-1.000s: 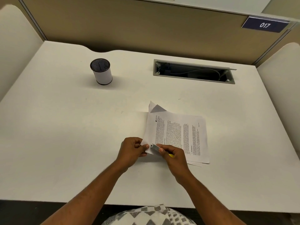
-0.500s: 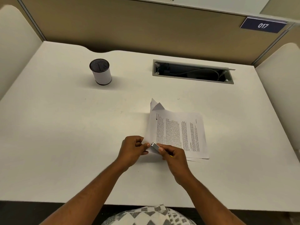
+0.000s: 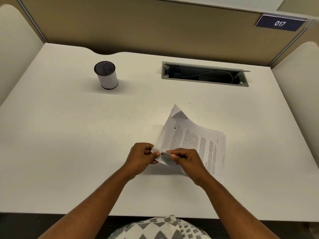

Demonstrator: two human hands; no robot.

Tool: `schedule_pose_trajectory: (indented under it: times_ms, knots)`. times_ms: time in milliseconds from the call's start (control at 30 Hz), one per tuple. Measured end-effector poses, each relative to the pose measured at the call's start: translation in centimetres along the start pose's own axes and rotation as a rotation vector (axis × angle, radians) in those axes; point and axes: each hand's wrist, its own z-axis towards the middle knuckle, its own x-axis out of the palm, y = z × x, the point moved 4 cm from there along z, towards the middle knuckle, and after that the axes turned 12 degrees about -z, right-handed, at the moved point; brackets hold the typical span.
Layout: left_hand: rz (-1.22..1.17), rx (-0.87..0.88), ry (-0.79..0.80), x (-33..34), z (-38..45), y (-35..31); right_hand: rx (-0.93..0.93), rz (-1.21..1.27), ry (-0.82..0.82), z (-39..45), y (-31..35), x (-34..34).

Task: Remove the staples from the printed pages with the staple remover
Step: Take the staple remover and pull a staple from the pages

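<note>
A stack of printed pages [image 3: 193, 140] lies on the white desk [image 3: 69, 152], with its near left corner lifted off the surface. My left hand [image 3: 141, 157] pinches that lifted corner between thumb and fingers. My right hand [image 3: 188, 161] grips a small silver staple remover [image 3: 166, 154] with a bit of yellow showing behind the fingers. The tool's tip sits at the corner of the pages, right beside my left thumb. The far corner of the pages is folded over. The staple itself is too small to make out.
A white cylindrical cup with a dark top [image 3: 106, 75] stands at the back left of the desk. An open grey cable slot [image 3: 204, 74] runs along the back right. Beige partition walls enclose the desk, with a sign reading 017 [image 3: 279, 23].
The near left corner of the pages has risen further off the desk and the sheets have tilted. Both hands stay together at that corner with the tool against it.
</note>
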Motion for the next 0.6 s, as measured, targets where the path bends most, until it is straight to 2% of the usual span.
schedule_pose_trajectory:
  times_ms: [67,133,300,333,467,600]
  knots:
    - [-0.002,-0.008,0.033,0.1,0.2,-0.2,0.071,0.133,0.063,0.0,-0.4,0.1]
    - [0.023,-0.01,0.053,0.2,0.4,-0.4,0.089,0.156,0.065,-0.2,-0.6,0.1]
    - [0.058,-0.013,0.022,0.2,0.7,-0.2,-0.195,-0.225,-0.152,-0.3,0.3,0.1]
    - [0.044,-0.015,0.024,0.2,0.7,-0.2,-0.174,-0.187,-0.148,-0.2,0.0,0.1]
    - [-0.02,-0.02,0.057,0.5,0.8,-0.5,0.057,0.26,0.005,0.0,-1.4,0.4]
    - [-0.02,-0.034,0.092,0.7,0.8,-0.8,0.062,0.388,0.055,-0.1,-2.0,0.8]
